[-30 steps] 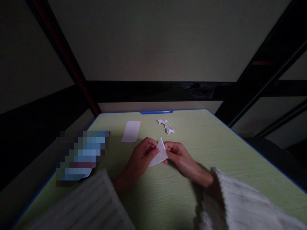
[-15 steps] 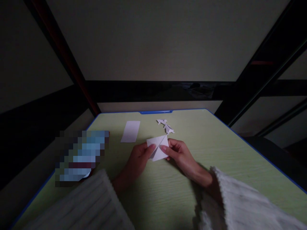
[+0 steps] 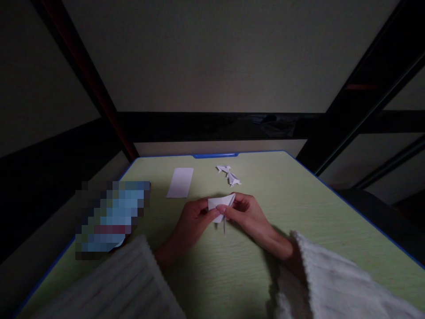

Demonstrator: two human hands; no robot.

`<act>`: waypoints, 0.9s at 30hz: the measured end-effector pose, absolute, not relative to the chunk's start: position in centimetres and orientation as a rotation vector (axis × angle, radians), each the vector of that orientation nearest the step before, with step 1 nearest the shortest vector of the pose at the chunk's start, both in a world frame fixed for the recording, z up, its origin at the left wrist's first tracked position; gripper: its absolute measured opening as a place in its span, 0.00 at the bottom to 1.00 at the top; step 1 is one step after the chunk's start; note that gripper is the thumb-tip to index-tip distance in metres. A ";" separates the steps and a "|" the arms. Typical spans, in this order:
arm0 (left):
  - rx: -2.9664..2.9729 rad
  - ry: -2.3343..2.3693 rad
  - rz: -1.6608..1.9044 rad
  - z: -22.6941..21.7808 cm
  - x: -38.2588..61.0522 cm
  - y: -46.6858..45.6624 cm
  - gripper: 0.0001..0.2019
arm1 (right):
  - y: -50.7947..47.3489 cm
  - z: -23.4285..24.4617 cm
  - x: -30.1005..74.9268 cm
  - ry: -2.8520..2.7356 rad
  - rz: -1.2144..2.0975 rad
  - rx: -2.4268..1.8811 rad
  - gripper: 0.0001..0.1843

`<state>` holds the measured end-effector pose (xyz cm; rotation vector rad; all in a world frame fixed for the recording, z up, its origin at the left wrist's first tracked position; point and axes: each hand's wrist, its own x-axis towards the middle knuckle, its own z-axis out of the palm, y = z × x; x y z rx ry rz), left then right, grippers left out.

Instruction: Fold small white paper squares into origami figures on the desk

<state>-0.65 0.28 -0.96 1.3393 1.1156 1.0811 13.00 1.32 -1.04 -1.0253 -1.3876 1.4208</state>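
A small piece of folded white paper (image 3: pixel 217 203) is held between both hands, above the middle of the table. My left hand (image 3: pixel 194 217) pinches its left side, thumb on the near face. On the right side, my right hand (image 3: pixel 247 212) grips it with the thumb pressed near its centre, close to the left thumb. One thin flap of the paper points down below the thumbs. The fingers behind the paper are partly hidden. Just beyond the hands lie two small folded paper figures (image 3: pixel 233 179), close together.
A flat white sheet of paper (image 3: pixel 180 182) lies on the pale green table (image 3: pixel 318 221) left of the figures. At the left edge is a pixelated, bluish flat object (image 3: pixel 116 217). The table has a blue rim with a blue handle (image 3: pixel 215 155) at the far side.
The paper was a flatter square with a diagonal crease; now its sides are bent together, making it narrower with a flap hanging down. Both thumbs have moved closer together.
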 end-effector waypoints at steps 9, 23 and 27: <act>1.127 1.274 1.366 -0.7 -1.4 0.7 0.08 | 1.0 -0.6 13.0 -1.316 1.576 -0.929 0.12; 1.199 1.463 1.425 -0.4 -1.7 0.9 0.08 | 1.0 -0.4 13.3 -1.480 1.263 -1.210 0.13; 1.196 1.479 1.446 -0.7 -1.9 1.1 0.09 | 1.3 -0.9 13.4 -1.534 1.185 -1.227 0.13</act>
